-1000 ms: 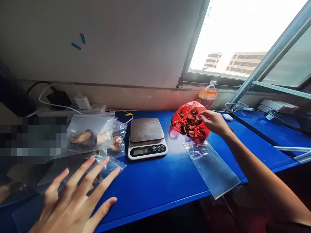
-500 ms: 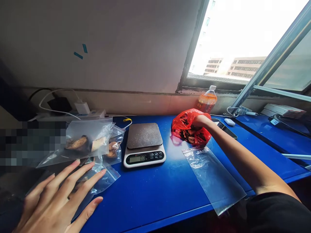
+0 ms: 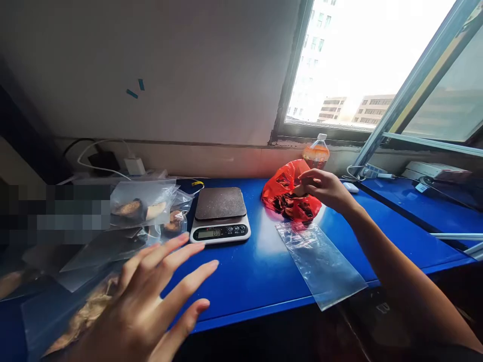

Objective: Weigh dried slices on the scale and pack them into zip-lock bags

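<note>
My left hand (image 3: 151, 296) hovers at the front left with its fingers spread, holding nothing. Close by it lie clear zip bags (image 3: 141, 198) of dried brown and pale pieces. My right hand (image 3: 326, 190) is at the mouth of a red plastic bag (image 3: 272, 190), its fingers pinched on a brownish dried slice (image 3: 301, 190). Dark dried slices (image 3: 289, 203) fill the red bag. Between the hands stands a digital scale (image 3: 221, 203) with a bare platform; its display appears to read 0.0. A flat clear zip bag (image 3: 320, 266) lies in front of the red bag.
Behind the red bag stands a bottle of orange-brown drink (image 3: 317, 152). A white mouse (image 3: 350, 187) lies to the right. A charger (image 3: 135, 166) and cables run along the wall at the back left. The blue table's front edge (image 3: 260, 315) is near me.
My right hand has risen out of the red bag with a dried slice in its fingers. My left hand has moved right, away from the filled bags. The view has shifted slightly.
</note>
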`<state>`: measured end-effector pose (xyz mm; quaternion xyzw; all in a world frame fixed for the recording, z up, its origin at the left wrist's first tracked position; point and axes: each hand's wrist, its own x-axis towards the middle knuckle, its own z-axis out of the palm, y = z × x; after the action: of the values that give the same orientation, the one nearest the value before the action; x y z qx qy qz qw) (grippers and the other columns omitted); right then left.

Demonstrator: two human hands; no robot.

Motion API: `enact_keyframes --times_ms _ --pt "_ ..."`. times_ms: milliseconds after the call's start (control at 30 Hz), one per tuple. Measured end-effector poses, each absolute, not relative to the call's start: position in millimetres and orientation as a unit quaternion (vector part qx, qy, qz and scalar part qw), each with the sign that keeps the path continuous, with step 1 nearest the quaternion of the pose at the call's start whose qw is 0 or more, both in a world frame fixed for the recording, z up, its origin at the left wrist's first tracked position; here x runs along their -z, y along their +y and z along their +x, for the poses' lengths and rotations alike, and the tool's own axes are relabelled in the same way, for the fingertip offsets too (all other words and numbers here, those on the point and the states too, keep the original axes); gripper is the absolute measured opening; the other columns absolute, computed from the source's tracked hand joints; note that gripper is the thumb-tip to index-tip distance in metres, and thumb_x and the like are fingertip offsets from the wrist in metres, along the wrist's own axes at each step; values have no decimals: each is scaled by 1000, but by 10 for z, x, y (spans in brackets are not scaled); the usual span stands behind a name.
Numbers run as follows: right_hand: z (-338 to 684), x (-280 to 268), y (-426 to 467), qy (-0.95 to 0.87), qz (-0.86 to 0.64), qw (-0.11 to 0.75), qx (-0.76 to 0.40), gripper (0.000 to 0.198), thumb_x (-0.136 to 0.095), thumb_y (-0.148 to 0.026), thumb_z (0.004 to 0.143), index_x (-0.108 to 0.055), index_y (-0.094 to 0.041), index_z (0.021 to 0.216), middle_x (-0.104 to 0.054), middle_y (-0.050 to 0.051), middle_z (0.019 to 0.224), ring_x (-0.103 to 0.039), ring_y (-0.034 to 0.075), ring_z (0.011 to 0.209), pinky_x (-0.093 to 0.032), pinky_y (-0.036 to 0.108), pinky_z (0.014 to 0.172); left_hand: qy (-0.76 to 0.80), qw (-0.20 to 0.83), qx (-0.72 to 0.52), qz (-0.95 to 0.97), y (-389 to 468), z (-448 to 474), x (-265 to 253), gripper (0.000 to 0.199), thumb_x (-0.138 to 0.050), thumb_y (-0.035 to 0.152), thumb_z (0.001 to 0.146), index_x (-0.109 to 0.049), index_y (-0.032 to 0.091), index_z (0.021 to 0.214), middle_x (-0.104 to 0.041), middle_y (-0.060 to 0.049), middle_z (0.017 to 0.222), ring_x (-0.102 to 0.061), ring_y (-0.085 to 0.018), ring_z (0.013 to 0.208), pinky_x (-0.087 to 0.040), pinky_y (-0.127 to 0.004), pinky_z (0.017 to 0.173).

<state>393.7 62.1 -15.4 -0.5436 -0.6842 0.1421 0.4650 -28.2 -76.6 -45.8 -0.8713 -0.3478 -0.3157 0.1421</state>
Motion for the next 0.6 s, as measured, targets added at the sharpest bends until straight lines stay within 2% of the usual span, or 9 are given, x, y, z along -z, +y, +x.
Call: enact_keyframes --times_ms 67,133,200,267,333,433,500,600 --pt "3799 3 398 -687 -488 505 -185 26 -75 -32 73 -70 -18 93 -73 6 89 -71 20 83 -58 34 75 -317 89 329 -885 -700 -43 323 45 -61 25 92 -62 42 134 -68 1 135 -64 -28 125 -53 -43 105" --pt "3597 -150 261 -706 -432 511 -229 25 -77 -30 74 -70 -19 95 -71 5 91 -70 18 83 -58 33 75 -334 -23 339 -879 -541 193 162 37 -60 36 95 -61 35 132 -72 -2 126 -71 -25 111 -59 -38 96" --pt "3346 -233 235 -729 -368 510 -270 25 -77 -29 75 -69 -19 97 -72 5 92 -70 18 86 -59 32 77 -388 -131 359 -839 -322 420 8 41 -57 51 95 -61 29 130 -74 -6 116 -73 -26 101 -61 -40 89" --pt "3098 -205 295 -732 -317 534 -280 24 -75 -27 77 -67 -20 98 -72 5 96 -70 18 90 -59 31 79 -422 -199 366 -805 -101 622 -88 52 -60 58 91 -59 24 130 -73 -8 115 -72 -27 101 -62 -40 82" --pt "2907 -81 375 -732 -291 549 -279 22 -73 -26 79 -66 -19 98 -71 4 96 -70 16 90 -59 30 79 -434 -214 382 -788 70 771 -87 52 -62 54 90 -58 21 131 -72 -9 114 -72 -26 98 -61 -38 78" --pt "2777 148 411 -730 -281 549 -294 18 -70 -25 81 -65 -20 97 -71 3 90 -68 15 82 -58 30 75 -471 -169 394 -771 186 850 57 45 -63 44 89 -60 19 126 -70 -8 109 -69 -20 77 -57 -36 71" --pt "2760 247 375 -731 -274 541 -313 16 -69 -24 82 -65 -20 97 -70 3 88 -67 14 79 -58 30 73 -478 -134 381 -780 206 820 162 37 -64 45 88 -67 19 115 -70 -7 103 -65 -17 68 -54 -35 68" --pt "2730 289 314 -736 -257 531 -332 15 -68 -24 83 -64 -20 97 -70 2 88 -67 13 77 -58 29 71 -446 -130 358 -810 257 726 210 33 -61 52 90 -71 21 95 -71 -5 95 -65 -18 69 -53 -33 68"
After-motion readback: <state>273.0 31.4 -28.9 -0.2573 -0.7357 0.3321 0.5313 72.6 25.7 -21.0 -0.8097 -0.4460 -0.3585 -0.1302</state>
